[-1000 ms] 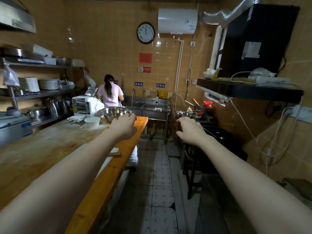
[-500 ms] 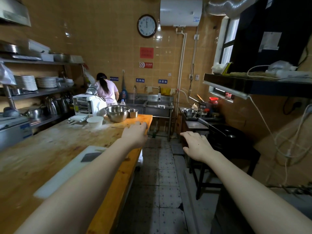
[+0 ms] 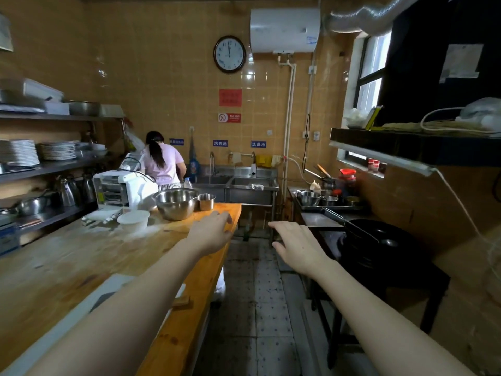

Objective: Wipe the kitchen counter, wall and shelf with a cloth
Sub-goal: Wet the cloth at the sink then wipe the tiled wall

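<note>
At back-wall sink (image 3: 249, 196): yellow cloth (image 3: 263, 160), seemingly, draped on tap rail, well apart from both hands, so prob. step 1 = walk aisle, grab it, wring well before wiping wooden counter (image 3: 81, 253) round steel bowl (image 3: 176, 203). L hand (image 3: 212, 232): fingers loosely spread, empty, over counter edge, contact unclear. R hand (image 3: 298, 245): spread flat, empty, above aisle floor, touching nothing.
</note>
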{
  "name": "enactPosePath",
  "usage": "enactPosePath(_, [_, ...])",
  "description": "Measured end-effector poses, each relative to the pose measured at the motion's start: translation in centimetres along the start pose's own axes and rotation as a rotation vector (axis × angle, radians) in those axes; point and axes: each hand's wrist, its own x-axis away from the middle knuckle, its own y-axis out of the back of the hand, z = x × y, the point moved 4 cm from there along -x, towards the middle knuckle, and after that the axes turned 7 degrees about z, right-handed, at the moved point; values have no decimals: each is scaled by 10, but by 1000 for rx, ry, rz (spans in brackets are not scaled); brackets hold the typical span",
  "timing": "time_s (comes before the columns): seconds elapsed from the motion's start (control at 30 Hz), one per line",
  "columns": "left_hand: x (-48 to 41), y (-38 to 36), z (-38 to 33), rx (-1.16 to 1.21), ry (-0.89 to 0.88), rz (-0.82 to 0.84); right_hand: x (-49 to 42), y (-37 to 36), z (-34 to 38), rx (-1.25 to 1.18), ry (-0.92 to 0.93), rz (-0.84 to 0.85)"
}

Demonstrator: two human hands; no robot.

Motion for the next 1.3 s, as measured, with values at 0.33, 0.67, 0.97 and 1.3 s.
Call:
enactPosePath(0.33, [-272,-72,-4,-5,73,61,-240,-41,-193,105,18,43])
enactPosePath(0.67, [-465,-93,9,-52,19,11,-412,-87,-304,71,-17,38])
enactPosePath(0.97, [-640,-151,73,-21,-52,2,-572,-151,-375,132,-67,60])
enactPosePath(1.3, [-817,-206,173,-26,18,91,-720,-207,-462,46,-307,51])
